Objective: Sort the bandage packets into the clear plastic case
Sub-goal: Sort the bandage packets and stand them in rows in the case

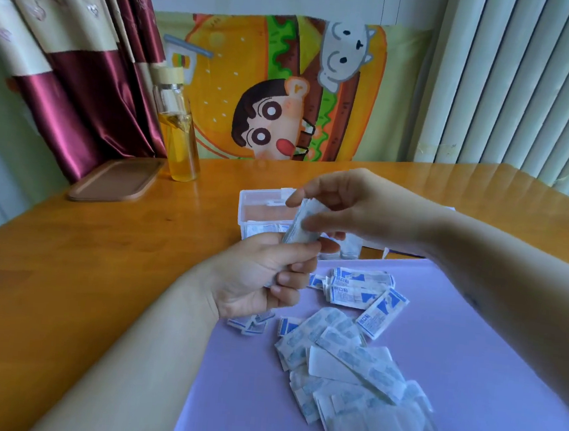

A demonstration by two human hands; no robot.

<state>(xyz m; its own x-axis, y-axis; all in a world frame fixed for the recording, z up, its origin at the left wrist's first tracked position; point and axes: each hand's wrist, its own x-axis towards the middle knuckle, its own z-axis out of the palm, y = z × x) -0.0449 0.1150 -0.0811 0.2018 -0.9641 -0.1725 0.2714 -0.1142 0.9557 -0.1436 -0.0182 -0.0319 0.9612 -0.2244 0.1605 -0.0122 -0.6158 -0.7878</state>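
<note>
Left hand [260, 275] grips the stacked bandage packets [298, 228] from below, right hand [342, 203] pinches their top, just near of the clear plastic case [260, 203]; their blue print is unreadable.

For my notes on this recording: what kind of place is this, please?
Probably a room in a home: a wooden table beside satin curtains, with a cartoon burger cloth hung behind it.
</note>
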